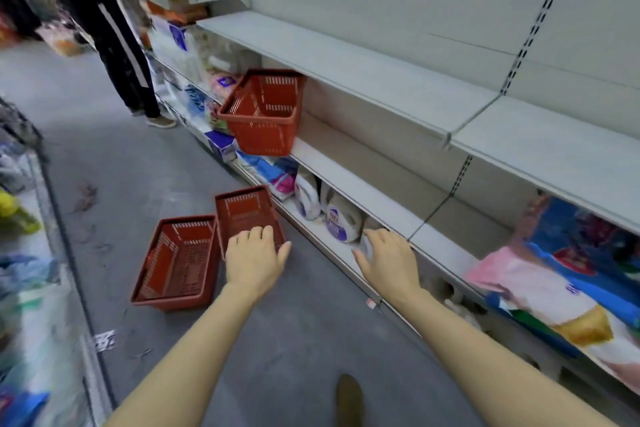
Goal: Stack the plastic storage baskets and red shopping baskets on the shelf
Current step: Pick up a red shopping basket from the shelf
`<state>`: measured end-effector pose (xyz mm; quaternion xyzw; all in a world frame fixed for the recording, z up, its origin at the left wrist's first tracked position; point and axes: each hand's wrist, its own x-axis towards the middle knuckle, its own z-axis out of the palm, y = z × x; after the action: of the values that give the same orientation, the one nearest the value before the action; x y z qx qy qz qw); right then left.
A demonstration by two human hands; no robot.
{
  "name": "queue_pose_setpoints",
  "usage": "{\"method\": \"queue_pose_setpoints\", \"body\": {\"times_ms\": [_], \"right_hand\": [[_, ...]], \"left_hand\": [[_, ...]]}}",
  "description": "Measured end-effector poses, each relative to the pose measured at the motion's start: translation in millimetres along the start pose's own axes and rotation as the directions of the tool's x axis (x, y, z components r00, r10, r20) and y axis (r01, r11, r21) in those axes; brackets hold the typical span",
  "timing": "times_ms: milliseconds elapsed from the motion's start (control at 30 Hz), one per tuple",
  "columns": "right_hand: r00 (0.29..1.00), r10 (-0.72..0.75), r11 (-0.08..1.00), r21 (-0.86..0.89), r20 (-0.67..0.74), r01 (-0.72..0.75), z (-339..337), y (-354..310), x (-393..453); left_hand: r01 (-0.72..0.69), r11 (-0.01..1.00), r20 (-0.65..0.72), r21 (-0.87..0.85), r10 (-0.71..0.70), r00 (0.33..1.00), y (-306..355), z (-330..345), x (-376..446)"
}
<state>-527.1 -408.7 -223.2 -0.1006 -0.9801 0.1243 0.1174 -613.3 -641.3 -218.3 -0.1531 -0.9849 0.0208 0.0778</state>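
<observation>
One red shopping basket (pixel 263 113) sits tilted on the middle shelf (pixel 356 180), its front hanging out over the shelf edge. Two more red baskets stand on the grey floor: a left floor basket (pixel 176 262) and a second floor basket (pixel 242 210) beside it, nearer the shelving. My left hand (pixel 254 258) is spread open just above the near rim of that second basket, holding nothing. My right hand (pixel 388 262) hovers open over the edge of the lower shelf (pixel 332 246), empty too.
A person in dark trousers (pixel 117 45) stands further down the aisle on the left. Packaged goods (pixel 332 215) fill the lower shelves; bright bags (pixel 554 281) lie at right. A rack of goods (pixel 27 253) lines the left side. My shoe (pixel 349 399) shows at the bottom.
</observation>
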Motion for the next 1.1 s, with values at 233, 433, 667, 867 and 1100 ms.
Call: {"method": "queue_pose_setpoints", "body": {"times_ms": [233,433,667,867,1100], "right_hand": [[0.999,-0.030,0.999,0.035,0.016,0.029,55.8,-15.0,135.7],[0.997,-0.014,0.998,0.060,0.073,0.010,102.4,-29.8,241.7],[0.995,0.078,0.992,0.098,0.057,-0.083,169.5,-58.5,368.7],[0.969,0.246,0.947,0.205,0.028,-0.246,224.8,-90.5,478.7],[0.908,0.413,0.858,0.364,-0.065,-0.364,259.6,-113.3,537.6]], "left_hand": [[0.107,0.994,0.076,0.013,-0.107,0.991,-45.6,39.4,112.2],[0.187,0.982,0.120,0.012,-0.187,0.975,-93.3,80.0,193.7],[0.221,0.972,0.182,-0.076,-0.205,0.962,-160.0,137.9,323.2],[0.473,0.730,0.219,-0.493,-0.422,0.880,-203.4,151.2,475.5],[0.619,-0.382,0.727,-0.686,-0.388,0.566,-158.0,179.9,573.9]]}}
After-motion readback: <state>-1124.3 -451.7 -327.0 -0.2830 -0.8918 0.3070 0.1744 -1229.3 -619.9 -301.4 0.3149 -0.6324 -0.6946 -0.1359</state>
